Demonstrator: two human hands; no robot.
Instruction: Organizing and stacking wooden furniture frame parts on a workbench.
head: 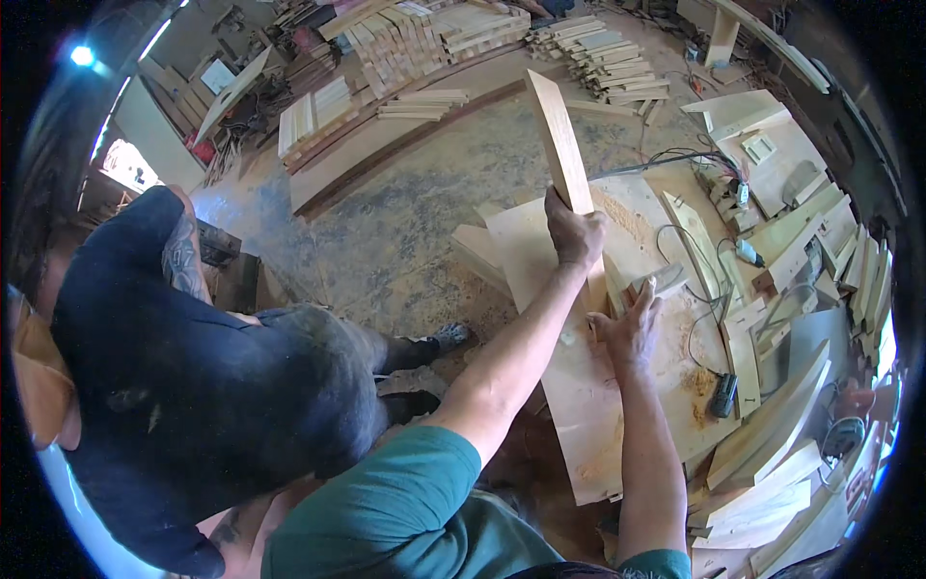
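My left hand is wrapped around a long wooden board. The board is tilted, its far end raised and its lower end down by a plywood-topped worktable. Thumb and fingers spread wide, my right hand is at the board's lower end. Its fingertips are near a greyish block-like piece on the tabletop; whether they press on it is unclear. A narrow wood strip stands between the board and that piece. My right hand partly hides where these pieces meet.
A co-worker in dark clothing bends close on my left. Sawdust, a black battery-like pack and cables lie on the table. Wood offcuts crowd the right. Stacked lumber stands across the floor.
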